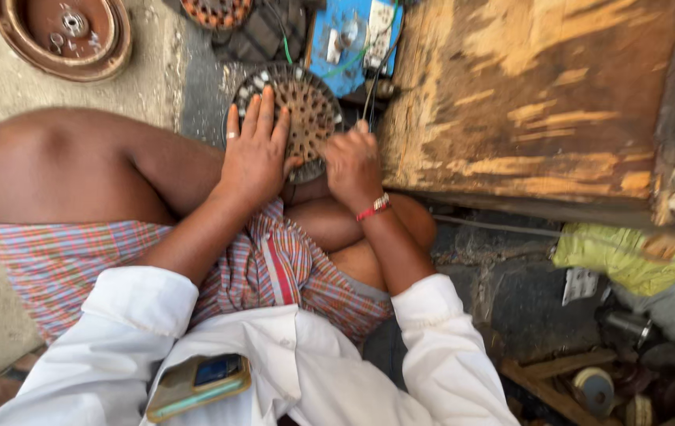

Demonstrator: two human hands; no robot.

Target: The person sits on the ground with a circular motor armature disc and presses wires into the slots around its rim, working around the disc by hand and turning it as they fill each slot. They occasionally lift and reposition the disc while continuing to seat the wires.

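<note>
Upper centre of frame: round perforated metal disc with a pale segmented rim [306,110], rusty-brown face full of small holes. Face tilted up toward the camera, resting on the person's lap/knee against the edge of the worn wooden bench [535,102]. Being round, it has no clear long axis; the lower part is hidden behind the hands.

Left hand [255,154]: laid flat on the disc's left side, fingers spread and pointing to the top of frame, ring on one finger. Pressing, not gripping.

Right hand [352,162]: curled into a loose fist at the disc's lower right edge, red band on wrist. Cannot tell what it pinches, if anything; thin wires run up from near it toward the blue board with fittings [349,39] at top centre.

Upper left: brown round dish-shaped part [65,35] on the concrete floor. Phone in tan case [199,384] in the white shirt pocket, bottom left.
</note>
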